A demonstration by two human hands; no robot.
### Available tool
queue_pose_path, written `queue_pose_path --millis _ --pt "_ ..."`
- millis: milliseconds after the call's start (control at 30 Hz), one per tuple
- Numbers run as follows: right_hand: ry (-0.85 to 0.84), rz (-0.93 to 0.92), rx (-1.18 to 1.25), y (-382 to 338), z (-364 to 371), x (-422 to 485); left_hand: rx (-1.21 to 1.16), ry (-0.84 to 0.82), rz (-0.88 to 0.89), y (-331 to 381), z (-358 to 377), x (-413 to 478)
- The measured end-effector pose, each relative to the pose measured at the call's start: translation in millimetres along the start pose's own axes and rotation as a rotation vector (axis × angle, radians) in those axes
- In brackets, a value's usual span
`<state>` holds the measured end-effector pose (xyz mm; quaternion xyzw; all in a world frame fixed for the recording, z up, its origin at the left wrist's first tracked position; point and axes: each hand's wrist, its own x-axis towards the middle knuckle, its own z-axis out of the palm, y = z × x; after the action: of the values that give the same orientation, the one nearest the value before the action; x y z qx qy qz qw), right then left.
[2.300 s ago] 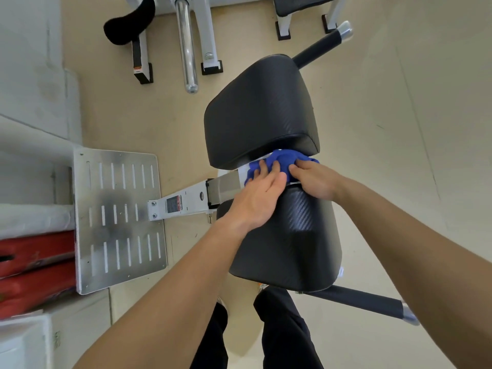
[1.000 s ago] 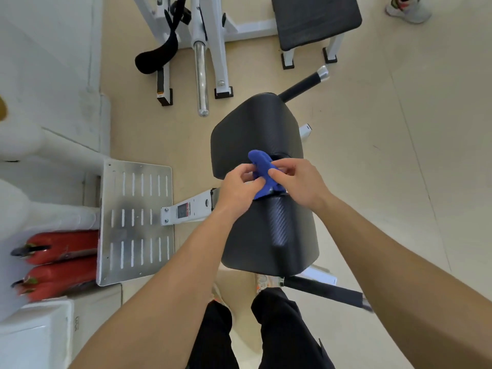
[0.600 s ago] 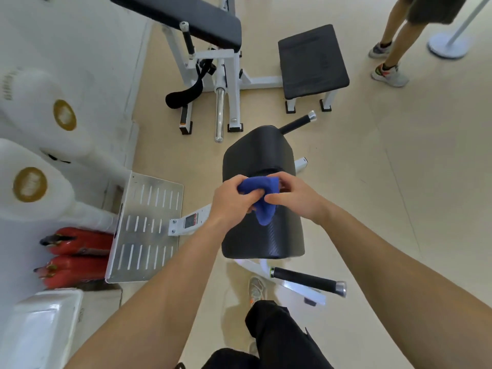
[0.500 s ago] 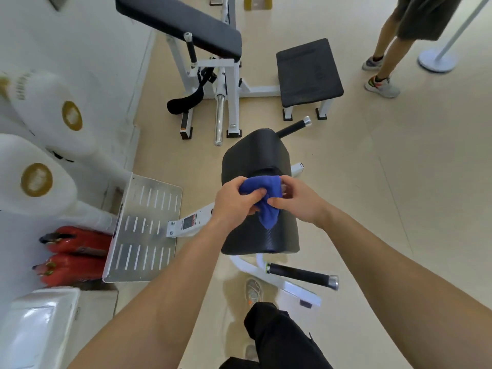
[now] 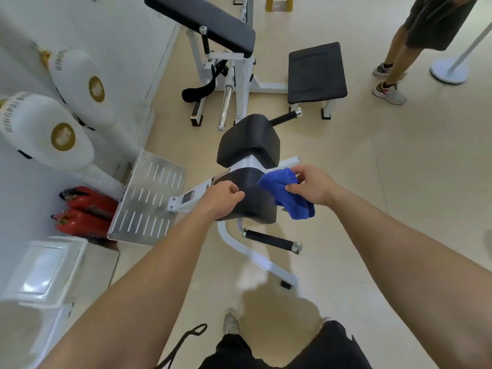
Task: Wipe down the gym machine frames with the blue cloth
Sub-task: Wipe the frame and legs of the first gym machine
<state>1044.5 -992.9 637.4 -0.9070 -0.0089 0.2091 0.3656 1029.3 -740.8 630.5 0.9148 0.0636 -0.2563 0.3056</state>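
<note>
Head view, looking down over both bare forearms.

Right hand (image 5: 311, 186) – thumb and curled fingers pinch the blue cloth (image 5: 286, 193) at its upper fold. The cloth is bunched and hangs down from the grip, over the right edge of the near black pad (image 5: 253, 203). Whether it touches the pad cannot be told.

Left hand (image 5: 222, 199) – fingers curled in with the thumb against the fingertips, nothing visible in its grasp. It sits over the left side of the same pad, apart from the cloth.

Gym machine – two black padded blocks in line, the far black pad (image 5: 249, 139) beyond the near one, with a section of white frame (image 5: 250, 165) exposed between them. A curved white tube (image 5: 255, 258) runs from under the near pad to the floor. A black grip handle (image 5: 271, 239) projects on the near side, and a second handle (image 5: 285, 118) on the far side. A slotted metal footplate (image 5: 149, 198) is fixed at the left.

Surroundings – two red fire extinguishers (image 5: 82, 211) lie by the wall, just left of the footplate. Above them are two white punch bags (image 5: 53, 134) with gold emblems. A white box (image 5: 42, 270) stands lower left. A white-framed bench (image 5: 202, 22) and a small black seat (image 5: 316, 71) stand beyond the machine. At upper right are another person's legs (image 5: 394, 62), beside a round white stand base (image 5: 450, 69).
</note>
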Motion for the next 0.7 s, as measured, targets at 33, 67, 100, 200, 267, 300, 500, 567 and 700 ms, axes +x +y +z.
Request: queue_pose_path --millis 33,67,100,200,267,300,500,567,700 --pt "-0.014 -0.012 -0.024 11 -6 0 0.018 0.005 -0.019 5 10 -1" --pt "-0.031 -0.026 -0.048 23 -13 0 0.022 0.012 -0.041 12 21 -2" --pt "-0.045 -0.043 -0.069 36 -20 2 0.021 0.022 -0.058 19 34 -1" --pt "-0.066 -0.095 -0.116 79 -45 7 0.013 0.070 -0.117 50 73 -1" --pt "-0.082 -0.113 -0.116 107 -60 14 -0.011 0.120 -0.155 70 97 0" --pt "-0.086 -0.106 -0.114 120 -68 17 -0.020 0.140 -0.169 81 108 2" --pt "-0.157 -0.110 -0.176 159 -89 57 -0.079 0.245 -0.257 109 137 14" --pt "-0.156 -0.111 -0.180 164 -87 74 -0.105 0.264 -0.297 106 138 25" --pt "-0.157 -0.108 -0.160 171 -77 113 -0.181 0.351 -0.370 99 139 55"
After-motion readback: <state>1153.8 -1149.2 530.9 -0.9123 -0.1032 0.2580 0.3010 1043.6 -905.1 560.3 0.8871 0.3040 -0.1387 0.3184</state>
